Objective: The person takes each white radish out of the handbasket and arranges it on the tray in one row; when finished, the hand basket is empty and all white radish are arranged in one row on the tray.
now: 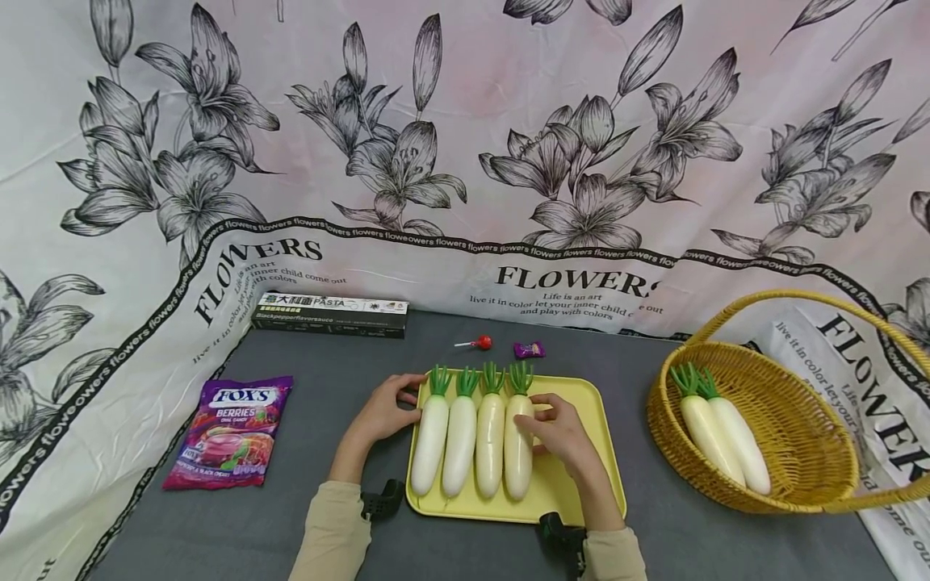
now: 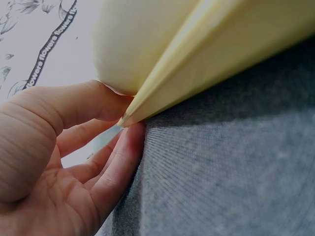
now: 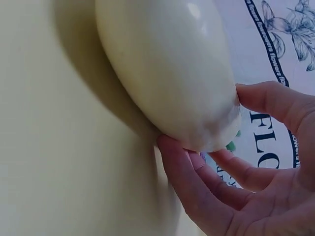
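Head view — pinching the yellow tray (image 1: 552, 484) at ten o'clock with left hand (image 1: 385, 410), gripping its rightmost radish (image 1: 518, 456) from three o'clock with right hand (image 1: 563, 430).

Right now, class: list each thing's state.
Yellow tray: holding four radishes
Left hand: pinching the tray's edge
Right hand: gripping the rightmost tray radish
Basket: handle up, holding two radishes
Candy bag: lying face up
Pasta box: lying flat
Lollipop: lying down
Purple sweet: wrapped
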Demonstrator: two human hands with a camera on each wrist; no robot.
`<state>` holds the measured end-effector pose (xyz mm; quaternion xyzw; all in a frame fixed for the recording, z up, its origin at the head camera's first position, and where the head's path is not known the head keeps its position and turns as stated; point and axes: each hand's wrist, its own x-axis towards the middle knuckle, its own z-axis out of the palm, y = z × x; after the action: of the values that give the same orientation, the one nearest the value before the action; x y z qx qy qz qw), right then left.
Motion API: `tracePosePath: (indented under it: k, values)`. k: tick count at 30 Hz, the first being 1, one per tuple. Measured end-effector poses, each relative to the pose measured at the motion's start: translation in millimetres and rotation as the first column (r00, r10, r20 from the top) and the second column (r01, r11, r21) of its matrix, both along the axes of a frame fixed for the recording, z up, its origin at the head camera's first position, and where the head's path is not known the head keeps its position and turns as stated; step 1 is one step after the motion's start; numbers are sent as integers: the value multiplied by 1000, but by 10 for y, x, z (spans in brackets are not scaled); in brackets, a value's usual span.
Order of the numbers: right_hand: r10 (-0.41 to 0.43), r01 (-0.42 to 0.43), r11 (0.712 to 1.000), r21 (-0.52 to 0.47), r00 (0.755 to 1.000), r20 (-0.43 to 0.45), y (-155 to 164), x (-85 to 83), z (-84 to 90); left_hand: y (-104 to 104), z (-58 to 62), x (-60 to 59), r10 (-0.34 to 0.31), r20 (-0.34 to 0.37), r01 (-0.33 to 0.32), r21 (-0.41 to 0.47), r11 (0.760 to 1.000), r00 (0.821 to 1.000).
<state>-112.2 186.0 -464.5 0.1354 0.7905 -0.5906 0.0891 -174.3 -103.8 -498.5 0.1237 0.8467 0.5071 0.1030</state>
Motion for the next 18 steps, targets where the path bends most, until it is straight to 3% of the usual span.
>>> tracePosePath:
  k: [18]
  values:
    - [37,-37,999,10,999,12,59,17,37,5,-7,-11,4,9,-4,-2,1000,1000]
